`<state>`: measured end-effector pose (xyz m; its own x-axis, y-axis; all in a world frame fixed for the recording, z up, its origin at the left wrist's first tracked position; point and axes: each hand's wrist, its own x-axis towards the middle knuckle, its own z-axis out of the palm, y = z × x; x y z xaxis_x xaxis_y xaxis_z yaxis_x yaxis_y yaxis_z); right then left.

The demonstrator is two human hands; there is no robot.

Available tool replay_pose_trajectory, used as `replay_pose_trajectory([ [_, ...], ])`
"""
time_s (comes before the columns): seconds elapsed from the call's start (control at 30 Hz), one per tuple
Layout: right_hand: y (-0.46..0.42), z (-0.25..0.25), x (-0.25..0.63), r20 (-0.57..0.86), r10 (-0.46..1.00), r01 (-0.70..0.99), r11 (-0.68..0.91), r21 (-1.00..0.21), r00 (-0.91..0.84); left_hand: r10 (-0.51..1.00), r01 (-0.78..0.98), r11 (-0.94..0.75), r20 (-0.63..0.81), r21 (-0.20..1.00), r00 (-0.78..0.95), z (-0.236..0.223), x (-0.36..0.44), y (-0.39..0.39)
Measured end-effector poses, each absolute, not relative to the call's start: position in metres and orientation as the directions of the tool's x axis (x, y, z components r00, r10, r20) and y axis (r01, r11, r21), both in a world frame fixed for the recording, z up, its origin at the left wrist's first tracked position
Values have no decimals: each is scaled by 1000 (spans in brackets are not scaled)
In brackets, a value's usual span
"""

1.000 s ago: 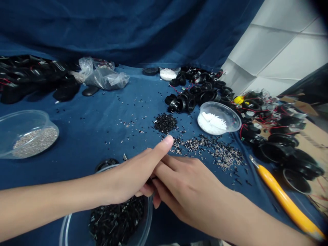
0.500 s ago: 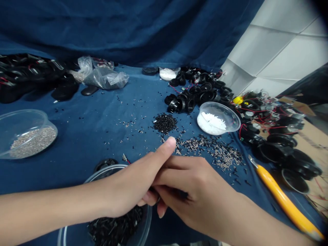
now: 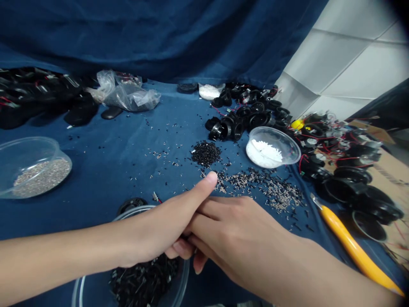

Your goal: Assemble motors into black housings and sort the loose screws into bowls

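Note:
My left hand point(image 3: 169, 224) and my right hand point(image 3: 230, 230) are clasped together near the front. The left thumb sticks out over the right fingers, and the left fingertips curl up from underneath. My right fingers are pressed together inside the left palm; anything between the palms is hidden. Under my left wrist stands a clear tub point(image 3: 184, 281) with a heap of small black parts point(image 3: 143, 281). Beyond the hands lie a pile of tiny black pieces point(image 3: 206, 154) and scattered small screws point(image 3: 281, 194).
A clear bowl of white pieces point(image 3: 264, 154) and a yellow-handled cutter point(image 3: 354, 247) are at right. Black housings point(image 3: 234, 123) and wired parts point(image 3: 338, 140) crowd behind. At left are a tub of metal bits point(image 3: 41, 177) and a plastic bag point(image 3: 131, 96).
My right hand has shifted a little left and turned flatter, its fingers deeper in my left hand. The left hand has moved slightly left. Objects on the cloth stay put.

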<state>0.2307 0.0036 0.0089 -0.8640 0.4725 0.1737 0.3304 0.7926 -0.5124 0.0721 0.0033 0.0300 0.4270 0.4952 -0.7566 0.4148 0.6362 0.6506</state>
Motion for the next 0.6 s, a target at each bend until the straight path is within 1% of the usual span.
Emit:
replay_pose_trajectory([
  [0.07, 3, 5, 230, 177, 457, 344, 827, -444, -871, 481, 394, 678, -779, 621, 402, 30, 73, 4],
  [0.2, 3, 4, 227, 157, 452, 353, 834, -424, -878, 481, 371, 686, -773, 626, 415, 28, 73, 7],
  [0.33, 2, 3, 227, 157, 480, 401, 840, -364, -863, 436, 347, 703, -762, 621, 480, 22, 71, 10],
  [0.4, 1, 1, 228, 149, 502, 409, 816, -409, -852, 425, 317, 704, -735, 635, 528, 18, 69, 11],
  [0.5, 2, -1, 230, 104, 571, 431, 716, -549, -814, 443, 235, 704, -672, 670, 593, 12, 68, 11],
  [0.6, 5, 1, 234, 70, 641, 461, 619, -636, -764, 443, 147, 738, -637, 659, 631, 8, 66, 12],
])
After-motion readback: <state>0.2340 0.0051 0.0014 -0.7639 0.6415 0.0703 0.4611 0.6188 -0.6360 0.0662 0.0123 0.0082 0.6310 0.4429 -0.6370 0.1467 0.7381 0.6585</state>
